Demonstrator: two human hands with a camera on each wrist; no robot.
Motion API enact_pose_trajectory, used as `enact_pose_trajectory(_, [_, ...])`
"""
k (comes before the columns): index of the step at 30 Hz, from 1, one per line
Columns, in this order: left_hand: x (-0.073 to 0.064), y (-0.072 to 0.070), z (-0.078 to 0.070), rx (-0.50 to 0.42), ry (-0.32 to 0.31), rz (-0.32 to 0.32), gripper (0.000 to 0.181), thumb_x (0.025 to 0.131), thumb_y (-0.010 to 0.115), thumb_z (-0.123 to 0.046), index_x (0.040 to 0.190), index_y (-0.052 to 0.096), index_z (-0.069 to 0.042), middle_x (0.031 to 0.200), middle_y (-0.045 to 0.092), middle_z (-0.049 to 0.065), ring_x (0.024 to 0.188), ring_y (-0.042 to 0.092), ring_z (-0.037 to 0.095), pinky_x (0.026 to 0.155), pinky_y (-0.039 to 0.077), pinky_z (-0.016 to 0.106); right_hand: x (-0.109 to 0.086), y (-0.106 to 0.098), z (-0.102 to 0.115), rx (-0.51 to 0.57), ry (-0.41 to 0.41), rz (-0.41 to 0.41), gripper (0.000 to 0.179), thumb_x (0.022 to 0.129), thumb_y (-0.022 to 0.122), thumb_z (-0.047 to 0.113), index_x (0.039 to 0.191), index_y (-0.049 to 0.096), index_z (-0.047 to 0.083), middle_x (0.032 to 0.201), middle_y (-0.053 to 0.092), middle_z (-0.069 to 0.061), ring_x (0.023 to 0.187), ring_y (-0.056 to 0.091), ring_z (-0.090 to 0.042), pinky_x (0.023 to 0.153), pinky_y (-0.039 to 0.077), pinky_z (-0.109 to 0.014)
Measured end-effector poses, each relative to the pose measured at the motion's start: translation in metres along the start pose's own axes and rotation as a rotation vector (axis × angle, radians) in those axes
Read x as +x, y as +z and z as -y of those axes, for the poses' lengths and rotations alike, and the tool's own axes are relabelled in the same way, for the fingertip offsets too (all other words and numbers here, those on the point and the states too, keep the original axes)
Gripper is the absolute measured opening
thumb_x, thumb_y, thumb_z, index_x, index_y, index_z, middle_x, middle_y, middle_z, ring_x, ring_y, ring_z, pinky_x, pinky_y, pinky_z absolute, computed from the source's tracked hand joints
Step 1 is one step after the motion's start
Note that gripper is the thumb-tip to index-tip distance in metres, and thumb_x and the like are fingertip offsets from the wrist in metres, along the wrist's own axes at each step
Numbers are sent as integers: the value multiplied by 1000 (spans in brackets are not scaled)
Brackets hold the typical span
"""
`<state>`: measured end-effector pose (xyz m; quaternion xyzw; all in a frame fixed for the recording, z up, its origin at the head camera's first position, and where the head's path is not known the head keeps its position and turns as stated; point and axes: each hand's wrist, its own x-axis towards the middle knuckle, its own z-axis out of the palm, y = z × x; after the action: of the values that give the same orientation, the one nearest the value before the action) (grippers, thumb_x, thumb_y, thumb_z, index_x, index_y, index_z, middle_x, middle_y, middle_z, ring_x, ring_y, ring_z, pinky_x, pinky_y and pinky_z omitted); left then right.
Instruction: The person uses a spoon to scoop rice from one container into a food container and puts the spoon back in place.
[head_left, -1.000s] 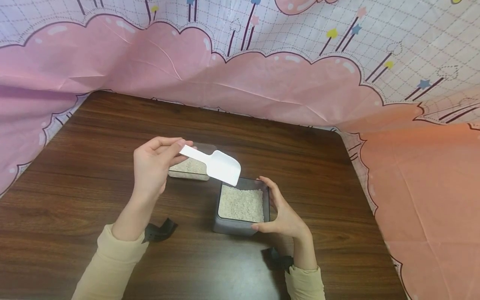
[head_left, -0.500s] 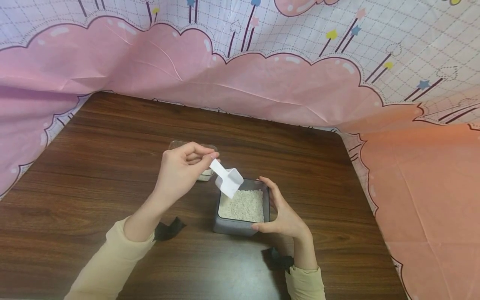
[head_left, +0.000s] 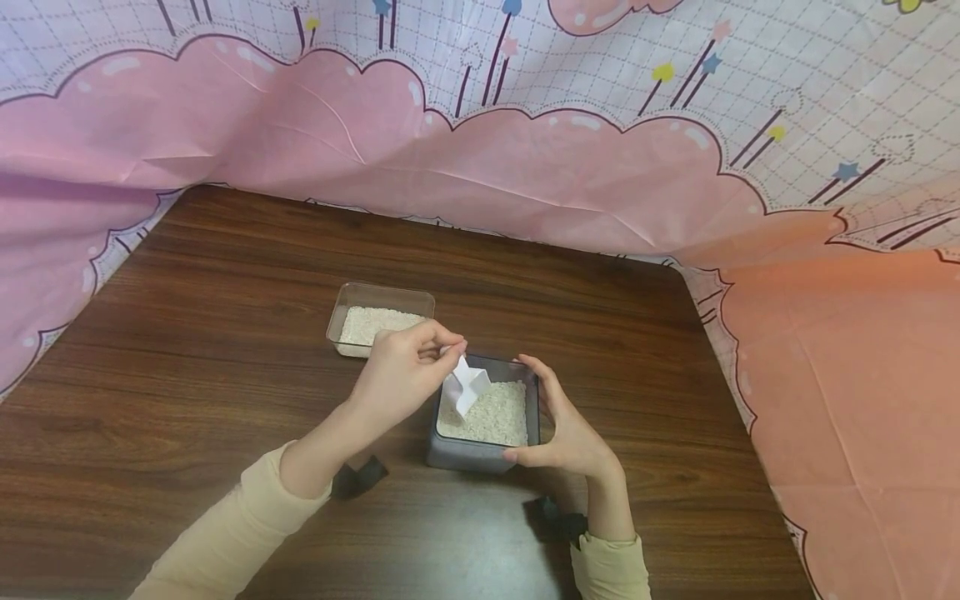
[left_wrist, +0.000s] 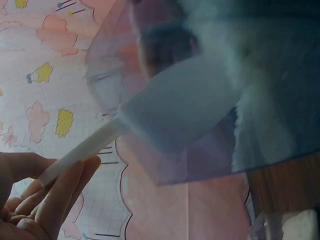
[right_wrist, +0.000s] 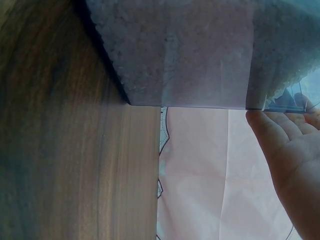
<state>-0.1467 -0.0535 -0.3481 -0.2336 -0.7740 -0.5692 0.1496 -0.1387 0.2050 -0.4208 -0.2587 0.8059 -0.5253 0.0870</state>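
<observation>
One left grip (head_left: 401,373) pinches a white scoop (head_left: 468,387); right grip (head_left: 572,435) clasps a square translucent box (head_left: 468,453).

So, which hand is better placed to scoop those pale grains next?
Probably the left hand: it already pinches the white scoop, which is at the pale grains in the grey box, while the right hand holds that box.

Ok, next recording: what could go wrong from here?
The left hand pinches the white plastic scoop only by its slim handle, so it might twist or drop into the pale loose grains.

The right hand grips one side of the grey translucent square box, so a knock from the scoop could swivel it.
</observation>
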Motion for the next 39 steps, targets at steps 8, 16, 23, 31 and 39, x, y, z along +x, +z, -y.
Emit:
enact_pose_trajectory(8, [-5,10,11,-16,-97,-57,3,85,70,6,87,69,7,89,74,19,86,73,29,72,63,29,0,0,0,-5,6,3,113,66,89,11,153,17,12,155,24,-7,142,24,-29,119,26,-38])
enact_pose_trajectory(16, [-5,6,31,-237,-359,-97,9,89,66,4,95,69,10,94,73,22,86,73,29,70,64,32,-1,0,2,10,6,6,113,66,89,11,153,17,13,157,21,-10,145,17,-29,117,19,-62])
enact_pose_trajectory(23, [-4,5,37,-425,-457,-109,13,90,62,9,100,65,17,98,69,30,91,72,33,75,63,30,-1,-1,2,4,-4,6,114,65,89,10,153,16,9,156,22,-11,145,16,-29,116,18,-64])
enact_pose_trajectory(31, [-6,4,38,-473,-505,-148,15,90,61,11,102,63,19,99,68,32,92,71,31,77,62,29,0,-1,-1,1,-3,8,113,65,88,9,153,17,14,157,21,-11,145,17,-27,116,20,-62])
enact_pose_trajectory(39, [-11,2,41,-576,-526,-229,14,91,59,11,101,62,20,98,68,30,87,73,26,78,62,34,0,-1,-2,10,-7,12,114,66,89,9,153,17,14,156,20,-17,145,18,-28,116,18,-64])
